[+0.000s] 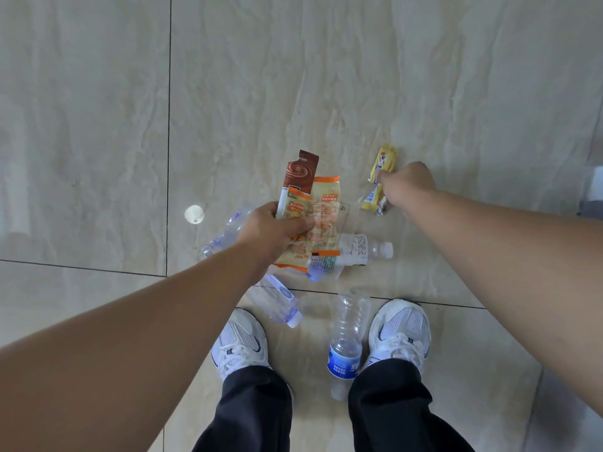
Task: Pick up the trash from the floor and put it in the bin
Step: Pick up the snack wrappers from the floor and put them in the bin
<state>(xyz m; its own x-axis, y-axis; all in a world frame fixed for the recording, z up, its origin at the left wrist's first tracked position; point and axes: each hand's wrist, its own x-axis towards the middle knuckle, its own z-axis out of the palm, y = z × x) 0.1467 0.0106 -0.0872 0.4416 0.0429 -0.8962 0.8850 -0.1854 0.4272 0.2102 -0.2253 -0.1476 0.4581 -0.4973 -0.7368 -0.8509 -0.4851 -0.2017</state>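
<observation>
A yellow wrapper (384, 164) is pinched in the right hand (406, 185), its long side pointing far and near. Orange wrappers (321, 220) and a brown packet (298, 172) are gripped in the closed left hand (272, 230). Plastic bottles (346, 337) lie near the shoes (399, 331), nearest the left hand. No bin is seen.

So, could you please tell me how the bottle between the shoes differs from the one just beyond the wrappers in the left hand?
The bottle between the shoes wears a blue label; the bottle beyond the wrappers has a white printed one. The first points along the feet, its cap end nearest the camera, and shows whole; the second lies crosswise, white cap to the right, partly hidden by the wrappers in the left hand. Both are clear plastic, lying on the floor.
</observation>
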